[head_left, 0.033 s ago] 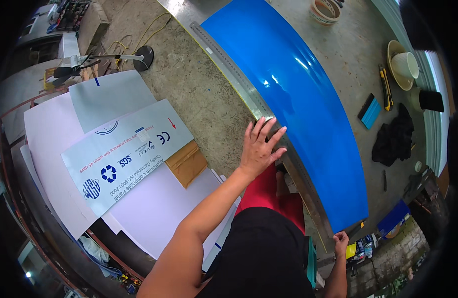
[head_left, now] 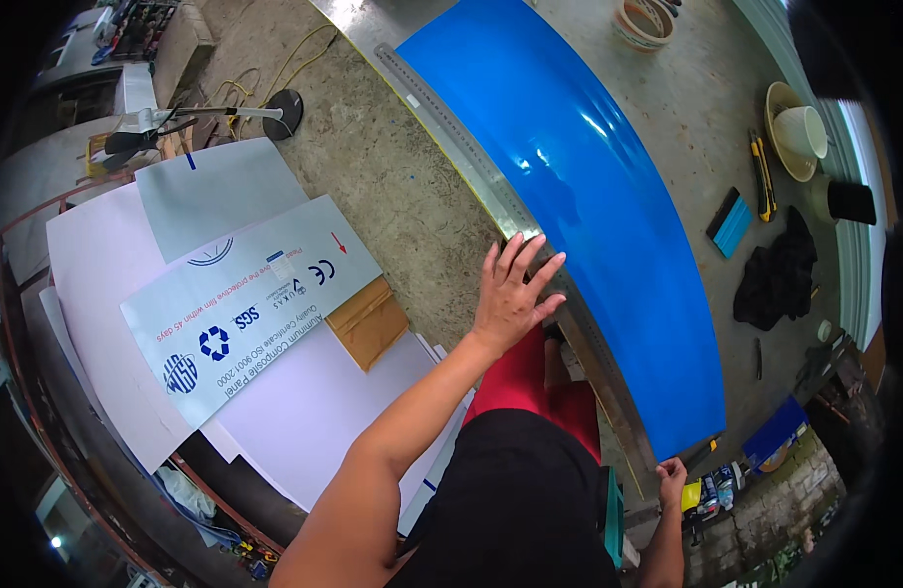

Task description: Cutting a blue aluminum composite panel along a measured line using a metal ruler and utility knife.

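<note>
A long glossy blue sheet [head_left: 579, 186] lies on the grey tabletop. Along its near edge runs a metal ruler [head_left: 441, 116], which looks curved here. My left hand [head_left: 513, 294] rests over the ruler's middle, fingers spread, fingertips on the ruler and the sheet's edge. At the ruler's lower right end, by the sheet's corner, is my right hand [head_left: 673, 478], its fingers pinched together. What they pinch is hidden. Right beside that hand is a black stick-like tool with a yellow end [head_left: 712, 446]; whether it is held cannot be made out.
On the table's far side are a tape roll [head_left: 643, 24], a blue squeegee [head_left: 730, 223], a yellow-black utility knife [head_left: 762, 176], a black cloth [head_left: 777, 274] and a cup [head_left: 800, 131] in a bowl. Printed and plain panels [head_left: 265, 294] lie stacked at left, near a pedestal fan [head_left: 280, 113].
</note>
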A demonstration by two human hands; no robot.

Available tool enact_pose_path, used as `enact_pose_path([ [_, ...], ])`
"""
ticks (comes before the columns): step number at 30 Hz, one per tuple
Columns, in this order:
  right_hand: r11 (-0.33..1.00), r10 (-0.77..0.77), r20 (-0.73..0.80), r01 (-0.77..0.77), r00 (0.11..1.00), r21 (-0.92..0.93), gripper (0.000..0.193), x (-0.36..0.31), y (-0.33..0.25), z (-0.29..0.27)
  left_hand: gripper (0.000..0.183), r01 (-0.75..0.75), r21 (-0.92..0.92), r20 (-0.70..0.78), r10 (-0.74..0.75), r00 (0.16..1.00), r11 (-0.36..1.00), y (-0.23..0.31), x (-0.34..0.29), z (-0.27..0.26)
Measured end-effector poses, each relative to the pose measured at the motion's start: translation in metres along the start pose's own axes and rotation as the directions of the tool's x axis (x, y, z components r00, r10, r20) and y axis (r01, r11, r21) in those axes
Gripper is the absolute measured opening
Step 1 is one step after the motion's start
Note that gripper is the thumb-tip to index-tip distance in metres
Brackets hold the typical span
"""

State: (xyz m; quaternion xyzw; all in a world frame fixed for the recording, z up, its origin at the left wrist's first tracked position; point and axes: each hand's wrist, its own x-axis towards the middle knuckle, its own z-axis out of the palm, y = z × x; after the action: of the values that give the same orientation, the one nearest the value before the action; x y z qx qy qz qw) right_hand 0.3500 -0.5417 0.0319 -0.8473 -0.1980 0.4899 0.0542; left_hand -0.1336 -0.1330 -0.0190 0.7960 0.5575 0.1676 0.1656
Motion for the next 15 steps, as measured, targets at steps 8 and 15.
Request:
enact_pose_path([
  [8, 0.999, 0.046, 0.044, -0.045, 0.998, -0.012, 0.019, 0.003, 0.001, -0.004, 0.061, -0.015, -0.026, -0.016, 0.014, 1.0, 1.0, -0.007, -0.001, 0.005],
  [15, 0.997, 0.081, 0.047, -0.082, 0.996, 0.015, 0.02, 0.002, -0.011, -0.003, 0.059, -0.013, -0.06, -0.053, 0.01, 0.999, 0.998, -0.01, 0.001, 0.01],
])
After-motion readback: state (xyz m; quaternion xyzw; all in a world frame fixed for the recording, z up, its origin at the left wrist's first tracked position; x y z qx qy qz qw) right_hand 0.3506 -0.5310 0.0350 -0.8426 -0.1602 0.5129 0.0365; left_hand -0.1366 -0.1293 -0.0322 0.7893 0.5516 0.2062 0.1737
